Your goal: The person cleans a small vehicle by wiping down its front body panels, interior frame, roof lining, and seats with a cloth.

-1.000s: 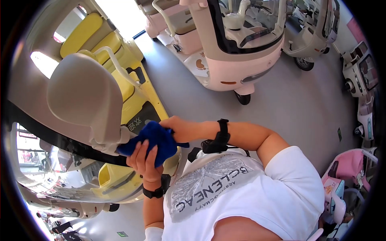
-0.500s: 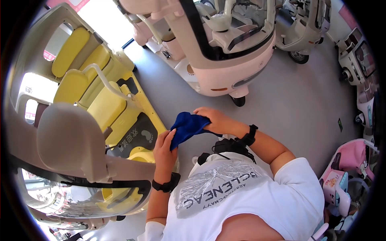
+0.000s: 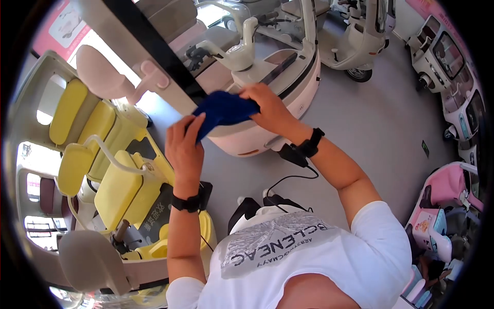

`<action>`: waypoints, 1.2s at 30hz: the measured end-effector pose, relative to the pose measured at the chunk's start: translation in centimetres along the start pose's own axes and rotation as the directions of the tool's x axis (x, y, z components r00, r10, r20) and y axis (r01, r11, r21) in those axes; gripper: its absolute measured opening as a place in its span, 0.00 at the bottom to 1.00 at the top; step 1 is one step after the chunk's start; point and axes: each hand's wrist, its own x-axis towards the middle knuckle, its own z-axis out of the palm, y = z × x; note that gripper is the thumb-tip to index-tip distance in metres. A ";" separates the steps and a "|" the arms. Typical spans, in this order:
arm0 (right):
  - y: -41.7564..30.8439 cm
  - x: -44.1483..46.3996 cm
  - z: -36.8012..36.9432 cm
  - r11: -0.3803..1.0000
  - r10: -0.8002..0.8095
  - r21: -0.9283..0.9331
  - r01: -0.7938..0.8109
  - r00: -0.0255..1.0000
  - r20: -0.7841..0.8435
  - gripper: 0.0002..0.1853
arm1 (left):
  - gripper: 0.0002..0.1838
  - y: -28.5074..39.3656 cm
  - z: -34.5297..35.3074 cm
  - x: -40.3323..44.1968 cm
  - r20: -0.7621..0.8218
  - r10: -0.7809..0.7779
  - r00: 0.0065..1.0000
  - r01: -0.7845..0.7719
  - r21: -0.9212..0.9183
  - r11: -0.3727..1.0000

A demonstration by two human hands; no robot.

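Observation:
A dark blue cloth (image 3: 224, 112) is stretched between my two hands, in front of the pink and white vehicle (image 3: 242, 141) and its windscreen frame. My left hand (image 3: 184, 147) grips the cloth's lower left end between thumb and fingers. At the upper right end, my right hand (image 3: 267, 109) has its fingers closed on the cloth. The cloth overlaps the black edge of the windscreen in view; whether it touches it I cannot tell. A pale pink mirror (image 3: 100, 72) sticks out to the upper left of my hands.
A yellow and beige vehicle (image 3: 121, 195) stands at the left, with a grey-brown mirror (image 3: 90, 260) at the lower left. A beige scooter (image 3: 355, 46) is at the back. Small vehicles (image 3: 445, 62) line the right side, with a pink one (image 3: 447, 185) lower down. A black cable hangs near my waist.
Both hands have moved up with the cloth, away from the yellow vehicle's mirror and over to the pink vehicle. The bunched cloth is now spread between them. The view has shifted too.

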 end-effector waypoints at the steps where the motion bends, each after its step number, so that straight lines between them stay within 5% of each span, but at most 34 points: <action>1: -0.1 1.9 -0.5 0.994 -0.105 -0.045 0.101 0.988 -0.113 0.20 | 0.29 -0.5 0.6 1.7 -0.097 0.054 0.994 -0.051 0.034 0.998; 5: 1.1 6.8 -0.6 0.974 -0.194 -0.168 0.149 0.936 -0.294 0.20 | 0.29 -2.4 5.0 5.3 -0.234 0.166 0.958 -0.140 0.123 0.982; 8: 4.8 7.3 2.7 0.985 -0.131 -0.151 0.087 0.941 -0.311 0.23 | 0.30 -4.8 10.5 3.9 0.089 0.115 0.989 -0.130 0.184 0.974; 10: 7.0 5.6 5.2 0.957 -0.210 -0.255 0.139 0.938 -0.276 0.28 | 0.28 -5.3 13.4 1.5 0.085 0.156 0.984 -0.174 0.300 0.938; 16: 8.8 -3.9 8.8 0.947 0.046 -0.314 -0.063 0.997 -0.059 0.33 | 0.26 -6.6 16.7 -7.4 0.328 0.196 0.924 -0.229 0.064 0.971; 22: 12.3 -6.1 8.5 0.882 0.046 -0.472 -0.013 0.997 0.058 0.32 | 0.27 -6.8 16.6 -6.2 0.365 0.261 0.894 -0.311 0.085 0.947; 30: 9.3 6.9 1.3 0.944 -0.138 -0.325 0.058 0.964 -0.228 0.33 | 0.26 -1.7 14.7 5.2 0.180 0.068 0.981 -0.094 0.141 0.986; 36: 11.0 4.7 1.6 0.951 -0.094 -0.306 0.038 0.981 -0.170 0.34 | 0.25 -0.7 17.1 3.0 0.123 0.038 0.992 -0.065 0.227 0.972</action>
